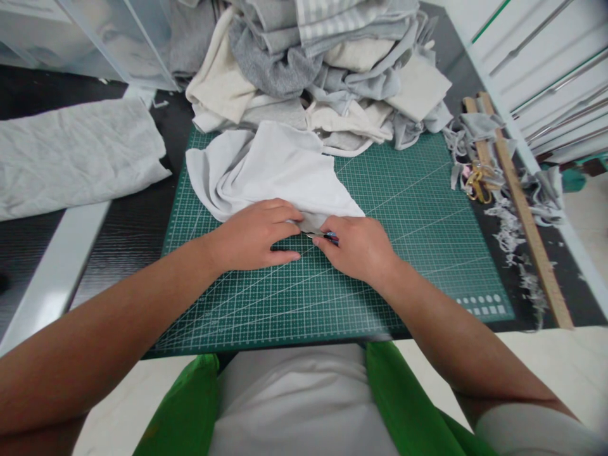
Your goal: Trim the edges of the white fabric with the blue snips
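Observation:
A white piece of cloth (289,164) lies bunched on the green cutting mat (408,209), its folds gathered on the left and a straighter edge running down to the right. My left hand (259,234) rests at the cloth's near edge, fingers stretched out over it and thumb held apart above the mat. Close beside it, my right hand (358,247) is closed around a small metal-bladed tool (331,238) with some blue and red on its handle. The tool's tip meets the cloth edge between both hands. Most of the tool is hidden by my fingers.
Behind the mat rises a heap of grey and cream cloths (285,63). To the left lies a flat grey cloth (76,155), near clear plastic bins (128,38). On the right are wooden strips (527,215), gold-handled scissors (477,183) and fabric scraps (506,228).

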`<move>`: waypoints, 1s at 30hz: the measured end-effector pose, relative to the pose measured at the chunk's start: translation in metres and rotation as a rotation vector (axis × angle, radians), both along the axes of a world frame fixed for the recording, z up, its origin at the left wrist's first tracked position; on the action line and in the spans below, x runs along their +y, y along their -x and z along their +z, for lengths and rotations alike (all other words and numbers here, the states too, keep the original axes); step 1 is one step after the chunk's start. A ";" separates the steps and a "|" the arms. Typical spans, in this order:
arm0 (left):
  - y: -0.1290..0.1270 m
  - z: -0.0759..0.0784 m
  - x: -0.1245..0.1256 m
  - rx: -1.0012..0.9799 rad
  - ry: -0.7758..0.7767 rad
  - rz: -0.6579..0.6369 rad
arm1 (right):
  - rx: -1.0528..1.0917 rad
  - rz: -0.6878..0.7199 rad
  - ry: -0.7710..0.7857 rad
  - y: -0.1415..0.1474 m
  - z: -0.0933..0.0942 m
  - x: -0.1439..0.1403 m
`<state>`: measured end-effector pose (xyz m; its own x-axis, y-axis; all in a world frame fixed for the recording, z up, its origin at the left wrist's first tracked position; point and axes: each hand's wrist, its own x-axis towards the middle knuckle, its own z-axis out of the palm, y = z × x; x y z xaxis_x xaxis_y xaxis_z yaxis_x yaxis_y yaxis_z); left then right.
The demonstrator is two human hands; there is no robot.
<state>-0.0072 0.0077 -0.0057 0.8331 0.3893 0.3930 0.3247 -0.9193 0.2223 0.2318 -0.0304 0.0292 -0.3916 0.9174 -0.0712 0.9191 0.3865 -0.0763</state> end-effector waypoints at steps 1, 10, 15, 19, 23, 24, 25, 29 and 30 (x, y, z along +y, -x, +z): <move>0.000 0.000 0.000 -0.002 0.000 0.000 | 0.000 0.003 -0.001 0.000 0.000 0.000; 0.000 0.000 0.000 0.008 0.021 0.005 | 0.001 0.001 -0.023 0.001 -0.002 0.002; 0.000 0.001 0.000 0.014 0.041 0.015 | -0.005 0.016 -0.049 0.001 -0.003 0.001; 0.000 0.000 0.000 0.016 0.025 0.012 | -0.001 0.015 -0.063 0.001 -0.003 0.001; 0.000 -0.001 0.001 0.017 0.014 0.010 | -0.012 0.023 -0.069 0.002 -0.002 0.000; 0.000 -0.001 0.001 0.016 0.012 0.006 | -0.013 0.025 -0.068 0.002 -0.002 0.000; 0.000 -0.001 0.001 0.014 0.010 0.003 | -0.014 0.026 -0.065 0.003 -0.002 0.000; 0.000 -0.001 0.000 0.012 0.022 0.009 | -0.014 0.020 -0.054 0.004 -0.001 0.000; 0.000 -0.001 0.000 0.013 0.029 0.014 | -0.014 0.018 -0.050 0.004 -0.001 0.000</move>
